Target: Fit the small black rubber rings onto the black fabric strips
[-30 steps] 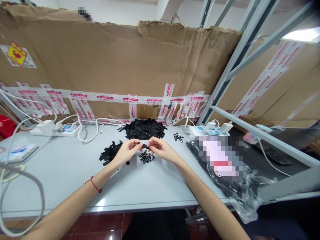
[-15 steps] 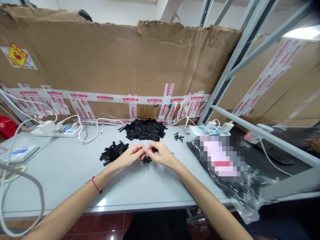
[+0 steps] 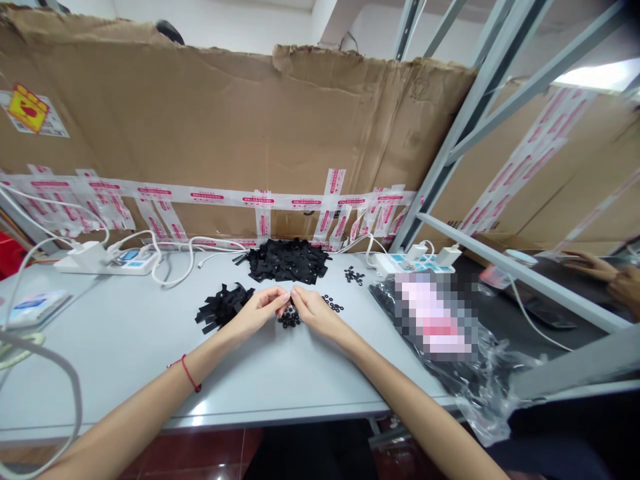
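Observation:
My left hand [image 3: 264,305], with a red cord on its wrist, and my right hand [image 3: 315,311] meet at the fingertips over the table. The fingers of both are pinched together around something small and dark, mostly hidden by them. Just below the fingertips lies a little heap of small black rings [image 3: 289,319]. More black rings [image 3: 333,305] are scattered beside my right hand. A small pile of black fabric-like strips [image 3: 223,308] lies left of my left hand. Behind both hands spreads a larger pile of black strips [image 3: 287,261].
A third group of rings [image 3: 355,275] lies near the right power strip [image 3: 387,264]. Another power strip [image 3: 107,263] with white cables sits at the left. A plastic bag [image 3: 480,373] covers the right side. Cardboard [image 3: 225,120] walls the back; another person's hand [image 3: 590,267] shows far right.
My right hand's fingers have straightened and drawn in against my left fingertips. The rings beside the right hand, mostly covered before, now show. The view has shifted slightly.

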The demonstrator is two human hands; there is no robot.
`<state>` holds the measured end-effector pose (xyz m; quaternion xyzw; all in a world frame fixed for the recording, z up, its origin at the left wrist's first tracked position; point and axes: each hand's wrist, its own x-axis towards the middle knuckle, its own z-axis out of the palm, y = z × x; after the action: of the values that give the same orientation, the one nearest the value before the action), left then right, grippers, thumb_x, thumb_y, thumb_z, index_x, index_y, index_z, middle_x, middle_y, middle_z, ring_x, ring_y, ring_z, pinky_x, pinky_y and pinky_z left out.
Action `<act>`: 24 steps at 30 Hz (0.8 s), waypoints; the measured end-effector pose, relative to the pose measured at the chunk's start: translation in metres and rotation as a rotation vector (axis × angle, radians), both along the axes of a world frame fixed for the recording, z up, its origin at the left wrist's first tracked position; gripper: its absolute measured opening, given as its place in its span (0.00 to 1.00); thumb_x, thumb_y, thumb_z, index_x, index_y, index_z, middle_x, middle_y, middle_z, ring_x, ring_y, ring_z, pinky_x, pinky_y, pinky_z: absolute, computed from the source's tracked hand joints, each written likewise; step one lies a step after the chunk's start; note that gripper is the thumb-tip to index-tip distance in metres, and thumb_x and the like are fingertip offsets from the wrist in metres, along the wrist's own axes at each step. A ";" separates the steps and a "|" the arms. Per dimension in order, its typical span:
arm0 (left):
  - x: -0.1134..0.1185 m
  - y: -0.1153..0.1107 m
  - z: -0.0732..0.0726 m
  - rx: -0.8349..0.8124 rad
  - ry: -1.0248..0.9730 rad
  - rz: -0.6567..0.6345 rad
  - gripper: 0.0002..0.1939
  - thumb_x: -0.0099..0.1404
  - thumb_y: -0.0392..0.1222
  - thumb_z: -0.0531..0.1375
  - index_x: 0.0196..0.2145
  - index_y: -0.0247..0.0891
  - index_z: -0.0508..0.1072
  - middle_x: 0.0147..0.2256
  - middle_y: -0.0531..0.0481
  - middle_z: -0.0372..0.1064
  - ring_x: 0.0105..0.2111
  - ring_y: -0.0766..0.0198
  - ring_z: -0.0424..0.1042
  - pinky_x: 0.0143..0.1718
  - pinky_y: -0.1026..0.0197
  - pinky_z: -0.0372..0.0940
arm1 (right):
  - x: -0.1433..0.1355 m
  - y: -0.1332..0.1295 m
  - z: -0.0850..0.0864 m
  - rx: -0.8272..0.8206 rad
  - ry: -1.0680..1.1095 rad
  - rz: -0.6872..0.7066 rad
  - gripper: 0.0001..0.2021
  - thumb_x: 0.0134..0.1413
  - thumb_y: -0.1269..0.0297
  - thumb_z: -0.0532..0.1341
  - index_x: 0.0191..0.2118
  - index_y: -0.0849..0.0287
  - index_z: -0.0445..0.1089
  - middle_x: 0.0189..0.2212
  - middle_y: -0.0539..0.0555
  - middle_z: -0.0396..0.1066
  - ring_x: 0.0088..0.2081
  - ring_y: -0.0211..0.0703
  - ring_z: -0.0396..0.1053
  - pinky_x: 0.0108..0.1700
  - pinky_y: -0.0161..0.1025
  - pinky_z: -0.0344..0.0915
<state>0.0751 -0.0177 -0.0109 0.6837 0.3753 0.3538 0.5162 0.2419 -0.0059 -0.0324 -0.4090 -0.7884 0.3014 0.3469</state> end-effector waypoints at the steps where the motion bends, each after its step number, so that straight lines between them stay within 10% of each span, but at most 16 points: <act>1: 0.000 0.000 0.001 -0.004 0.000 0.003 0.18 0.63 0.54 0.55 0.25 0.37 0.63 0.23 0.56 0.57 0.26 0.68 0.56 0.32 0.64 0.55 | 0.001 0.001 0.000 -0.006 0.026 -0.003 0.15 0.64 0.59 0.43 0.25 0.56 0.50 0.22 0.47 0.54 0.25 0.36 0.53 0.30 0.35 0.51; 15: -0.008 0.006 -0.007 0.049 0.376 0.018 0.18 0.56 0.54 0.57 0.20 0.36 0.64 0.18 0.56 0.58 0.20 0.70 0.55 0.23 0.66 0.50 | 0.005 0.003 0.001 -0.030 -0.153 0.148 0.15 0.63 0.63 0.46 0.25 0.58 0.56 0.22 0.46 0.56 0.25 0.35 0.55 0.30 0.33 0.51; 20: -0.033 0.011 0.011 0.184 0.561 0.088 0.18 0.60 0.53 0.53 0.31 0.36 0.74 0.22 0.53 0.66 0.23 0.65 0.63 0.27 0.64 0.56 | 0.029 0.010 0.016 0.084 -0.367 -0.074 0.13 0.61 0.65 0.54 0.28 0.61 0.70 0.28 0.53 0.69 0.31 0.38 0.64 0.34 0.34 0.55; 24: -0.059 0.018 0.022 0.422 0.917 0.377 0.14 0.59 0.48 0.53 0.28 0.38 0.75 0.29 0.46 0.69 0.33 0.55 0.68 0.35 0.58 0.61 | 0.053 0.016 0.025 0.050 -0.648 -0.313 0.06 0.53 0.65 0.62 0.31 0.57 0.77 0.32 0.55 0.74 0.34 0.43 0.69 0.33 0.35 0.55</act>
<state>0.0159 0.0000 0.0115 0.7776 0.5993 0.1734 0.0781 0.2944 0.0102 -0.0072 -0.5903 -0.7924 0.0800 0.1311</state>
